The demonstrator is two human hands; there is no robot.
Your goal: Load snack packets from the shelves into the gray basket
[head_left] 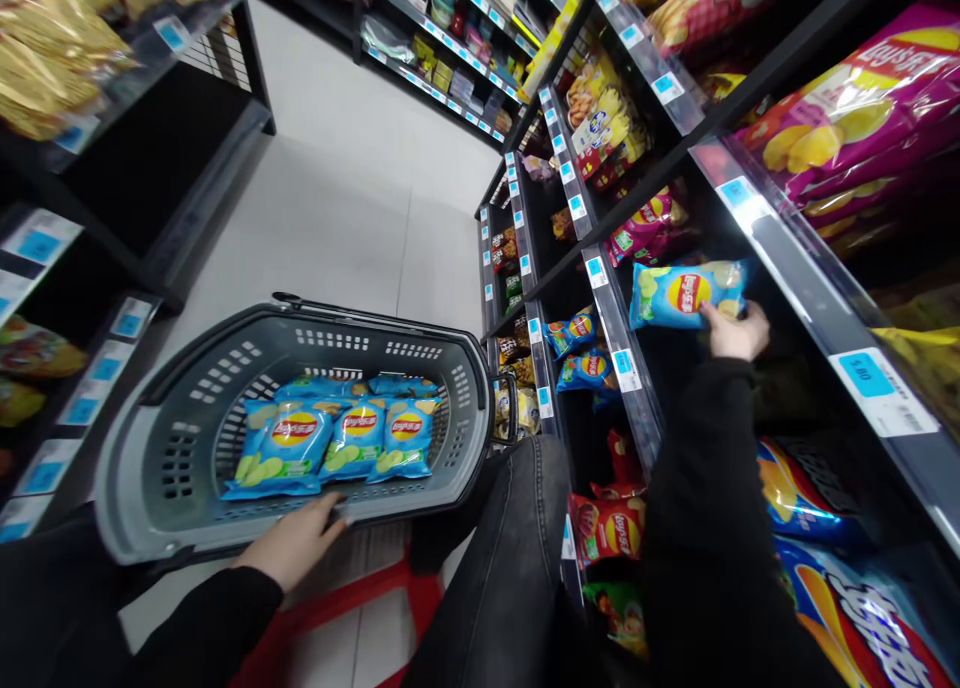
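Observation:
My right hand (739, 330) is closed on the end of a blue chip bag (660, 298) with a red and yellow round logo. The bag lies sideways at the front of a dark shelf compartment on the right. At the near rim of a grey shopping basket (180, 543), my left hand (296, 540) rests with its fingers stretched out and apart, holding nothing. Several blue chip bags (296, 438) lie in the basket, most with their fronts facing up. Below the held bag, two more blue chip bags (589, 370) sit on a lower shelf.
Shelf rails with price tags (874, 378) run along the right, with large purple chip bags (862, 118) above and red chip bags (607, 528) below. A black shelf (172, 148) stands left. Under the basket is a red frame (337, 603). My knee (517, 528) is between basket and shelves.

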